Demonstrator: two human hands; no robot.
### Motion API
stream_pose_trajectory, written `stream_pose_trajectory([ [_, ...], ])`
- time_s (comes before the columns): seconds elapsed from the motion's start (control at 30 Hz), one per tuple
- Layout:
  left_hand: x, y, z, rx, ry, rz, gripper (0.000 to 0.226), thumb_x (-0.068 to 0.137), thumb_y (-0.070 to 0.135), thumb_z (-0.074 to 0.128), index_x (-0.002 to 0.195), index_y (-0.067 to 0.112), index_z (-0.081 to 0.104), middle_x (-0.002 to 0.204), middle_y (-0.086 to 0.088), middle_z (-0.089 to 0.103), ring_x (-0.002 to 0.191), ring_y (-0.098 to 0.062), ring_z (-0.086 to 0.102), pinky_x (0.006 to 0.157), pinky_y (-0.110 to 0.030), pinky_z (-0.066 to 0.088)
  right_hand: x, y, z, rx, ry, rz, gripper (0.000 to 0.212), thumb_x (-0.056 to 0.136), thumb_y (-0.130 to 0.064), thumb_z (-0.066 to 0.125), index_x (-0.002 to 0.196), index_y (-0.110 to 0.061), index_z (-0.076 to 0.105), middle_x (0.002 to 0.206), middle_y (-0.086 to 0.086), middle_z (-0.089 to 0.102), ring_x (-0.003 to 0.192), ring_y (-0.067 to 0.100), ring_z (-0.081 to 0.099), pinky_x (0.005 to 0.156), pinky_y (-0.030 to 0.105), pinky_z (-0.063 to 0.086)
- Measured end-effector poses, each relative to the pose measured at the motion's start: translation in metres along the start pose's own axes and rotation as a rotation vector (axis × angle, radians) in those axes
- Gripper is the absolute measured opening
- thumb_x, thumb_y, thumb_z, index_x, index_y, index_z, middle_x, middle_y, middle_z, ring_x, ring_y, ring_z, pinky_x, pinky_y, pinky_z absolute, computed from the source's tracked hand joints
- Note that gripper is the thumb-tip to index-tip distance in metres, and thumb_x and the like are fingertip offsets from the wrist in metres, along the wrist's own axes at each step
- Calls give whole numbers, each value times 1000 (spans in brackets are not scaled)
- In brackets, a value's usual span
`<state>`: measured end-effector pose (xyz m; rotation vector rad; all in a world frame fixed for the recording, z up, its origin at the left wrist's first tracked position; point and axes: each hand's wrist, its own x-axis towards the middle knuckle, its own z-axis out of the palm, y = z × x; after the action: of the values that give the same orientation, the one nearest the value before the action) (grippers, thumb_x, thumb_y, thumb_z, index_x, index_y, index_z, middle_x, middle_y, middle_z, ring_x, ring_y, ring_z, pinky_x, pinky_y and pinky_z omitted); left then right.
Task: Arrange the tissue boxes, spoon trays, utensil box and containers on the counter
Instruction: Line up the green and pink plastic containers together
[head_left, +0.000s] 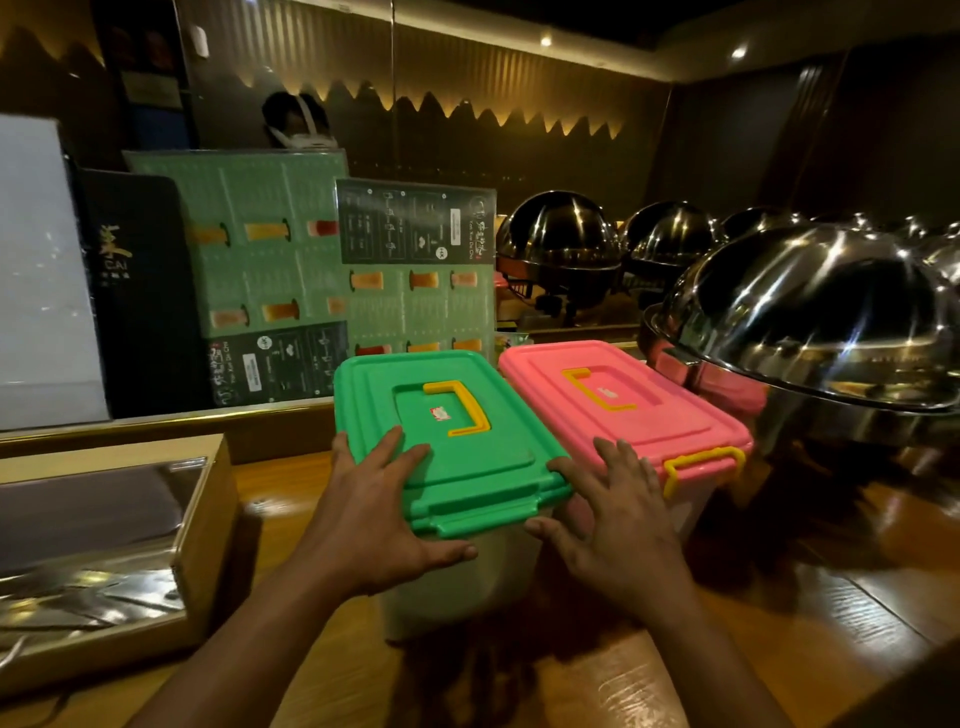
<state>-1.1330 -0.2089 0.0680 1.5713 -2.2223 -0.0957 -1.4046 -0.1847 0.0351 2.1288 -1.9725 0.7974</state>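
two hands steadying a green-lidded container on a wooden counter

at nine o'clock sits a shallow wooden box (197, 519) with a shiny liner, possibly the utensil box. behind it, at ten to eleven o'clock, laminated drink menus (291, 260) lean against the back ledge.

at the centre, the left hand (363, 514) lies on the near left corner of the green-lidded container (467, 441), fingers spread wide over the lid and thumb hooked under the front rim. the right hand (618, 525) mirrors it at the near right corner, fingers wide, some reaching onto the pink-lidded container (634, 400), which stands touching the green one at one o'clock. both rest on the counter (779, 623).

at two to three o'clock, domed steel chafing dishes (810, 312) crowd close to the pink container.

risk, as a judgement: pushing the green container rightward could drive the pink one into the nearest dome. the grip is on the lid edge only, so lifting by it might pop the lid if the front latch is not fully closed.
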Motion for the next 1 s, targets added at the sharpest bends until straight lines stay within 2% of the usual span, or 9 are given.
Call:
stream_pose_trajectory([
  [0.13, 3, 5, 2, -9, -6, -1, 136, 37, 102, 40, 151, 28, 31, 162, -3, 23, 147, -29, 2, 119, -58, 9, 1, 5, -6, 6, -22, 10, 87, 73, -94, 27, 142, -44, 47, 164, 12, 27, 153, 33, 17, 123, 50, 8],
  [0.3, 4, 8, 5, -31, -15, -2, 141, 33, 104, 35, 152, 29, 29, 162, -1, 21, 147, -27, -2, 119, -57, 12, 1, 9, -8, 66, -48, 9, 81, 72, -90, 40, 138, -43, 50, 162, 8, 30, 152, 32, 19, 122, 56, 22],
  [0.4, 3, 11, 6, -30, -13, -7, 140, 34, 104, 35, 152, 29, 29, 163, -1, 20, 147, -25, -2, 119, -57, 8, 0, 12, -9, 83, -64, 4, 81, 72, -89, 41, 139, -44, 48, 163, 4, 27, 152, 28, 16, 122, 55, 22],
  [0.5, 3, 12, 8, -19, -20, -24, 139, 35, 104, 38, 152, 31, 26, 163, 0, 18, 147, -27, -6, 119, -57, 11, 1, 15, -11, 95, -68, -13, 77, 74, -84, 51, 139, -42, 49, 162, 4, 27, 151, 27, 15, 122, 51, 21],
  [0.63, 3, 12, 10, -28, -31, -47, 140, 33, 104, 38, 153, 32, 25, 163, 2, 16, 148, -32, -9, 118, -58, 16, 3, 17, -9, 127, -45, -28, 78, 71, -85, 50, 135, -40, 54, 158, 5, 33, 148, 28, 22, 119, 51, 29],
  [0.8, 2, 12, 11, -38, -45, -57, 139, 34, 103, 41, 153, 34, 23, 164, 4, 14, 148, -34, -11, 118, -59, 13, 3, 19, -8, 148, -39, -32, 76, 70, -82, 54, 133, -39, 54, 154, 2, 34, 147, 26, 25, 115, 55, 36],
  [1.0, 1, 13, 9, -43, -65, -52, 137, 36, 101, 43, 153, 35, 21, 164, 4, 12, 148, -31, -14, 118, -59, 13, 4, 21, -5, 137, -62, -39, 74, 71, -79, 58, 132, -38, 52, 154, 3, 38, 149, 29, 23, 117, 58, 30],
])
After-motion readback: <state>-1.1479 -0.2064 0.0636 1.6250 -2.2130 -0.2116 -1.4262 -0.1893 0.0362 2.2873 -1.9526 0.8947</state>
